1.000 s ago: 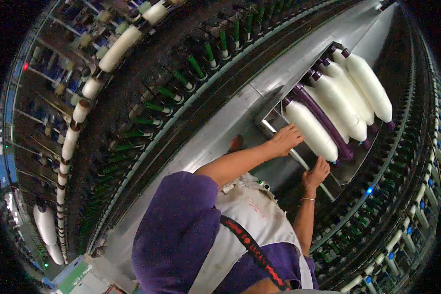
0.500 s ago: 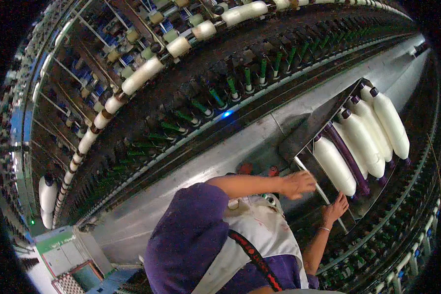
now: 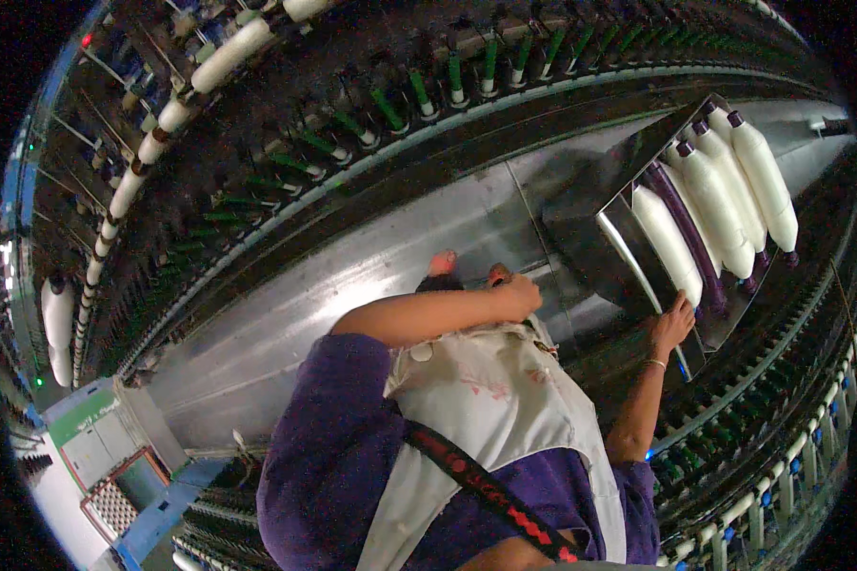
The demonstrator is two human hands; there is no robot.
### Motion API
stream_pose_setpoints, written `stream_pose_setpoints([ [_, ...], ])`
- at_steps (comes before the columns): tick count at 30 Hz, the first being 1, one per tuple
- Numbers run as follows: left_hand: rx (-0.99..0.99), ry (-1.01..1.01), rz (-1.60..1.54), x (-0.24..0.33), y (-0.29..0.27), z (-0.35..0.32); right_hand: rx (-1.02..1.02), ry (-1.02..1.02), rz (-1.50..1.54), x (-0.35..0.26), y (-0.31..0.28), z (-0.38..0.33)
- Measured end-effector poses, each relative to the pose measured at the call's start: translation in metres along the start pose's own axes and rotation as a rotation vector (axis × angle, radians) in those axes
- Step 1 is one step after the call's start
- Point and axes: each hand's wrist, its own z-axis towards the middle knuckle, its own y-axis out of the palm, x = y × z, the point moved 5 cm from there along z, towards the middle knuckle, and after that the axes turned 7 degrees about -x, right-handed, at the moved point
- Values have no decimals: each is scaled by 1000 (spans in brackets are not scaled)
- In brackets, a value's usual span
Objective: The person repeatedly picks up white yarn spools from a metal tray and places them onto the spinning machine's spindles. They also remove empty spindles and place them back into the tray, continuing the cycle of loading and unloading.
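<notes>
My right hand (image 3: 673, 326) is wrapped over the pale metal handle bar (image 3: 627, 257) of a cart, its fingertips against the near end of a white roving bobbin (image 3: 669, 246). Beside that bobbin lies a bare purple tube (image 3: 692, 240). Several more full bobbins, such as this white one (image 3: 719, 214), lie side by side farther along the cart (image 3: 628, 181), with purple tube ends showing. My left hand (image 3: 519, 297) is curled closed in front of my pale apron (image 3: 495, 381), apart from the cart. Whatever it might hold is hidden.
A long spinning frame with green spindle tubes (image 3: 455, 78) runs along the left. Another frame (image 3: 781, 466) stands close on the right. The smooth grey floor (image 3: 448, 228) lies between them. White roving bobbins (image 3: 57, 319) hang at the far left, near a pale cabinet (image 3: 95, 428).
My left hand has drawn back leftward from beside the cart's bar to my apron and is now curled. My right hand stays at the bar, and the cart appears higher in view.
</notes>
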Motion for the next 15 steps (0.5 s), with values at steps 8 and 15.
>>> stream_pose_setpoints([
  [8,533,532,-655,61,3,-8,43,54,109,45,11,28],
  [15,-30,-240,-478,5,71,-17,30,72,-47,54,22,58],
])
